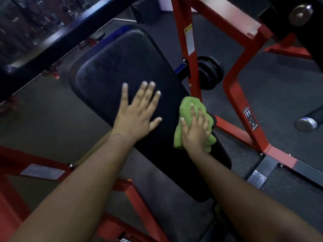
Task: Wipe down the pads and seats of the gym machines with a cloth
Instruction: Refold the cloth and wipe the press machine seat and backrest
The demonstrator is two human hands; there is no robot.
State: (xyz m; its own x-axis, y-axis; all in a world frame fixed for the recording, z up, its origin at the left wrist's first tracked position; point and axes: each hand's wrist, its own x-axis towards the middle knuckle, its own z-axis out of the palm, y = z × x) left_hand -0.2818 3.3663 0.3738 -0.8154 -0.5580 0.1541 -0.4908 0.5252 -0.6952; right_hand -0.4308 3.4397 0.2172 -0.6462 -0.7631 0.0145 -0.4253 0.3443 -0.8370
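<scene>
The black bench pad (122, 70) runs from upper centre to lower right of the frame. The left hand (138, 114) is laid flat on it, fingers spread. The green cloth (188, 105) is pressed at the pad's right edge under the right hand (195, 130), fingers curved over it.

Long overlapping strokes toward the unwiped upper left are advised. The red frame upright (190, 55) stands close on the right; open pad lies to the upper left.
</scene>
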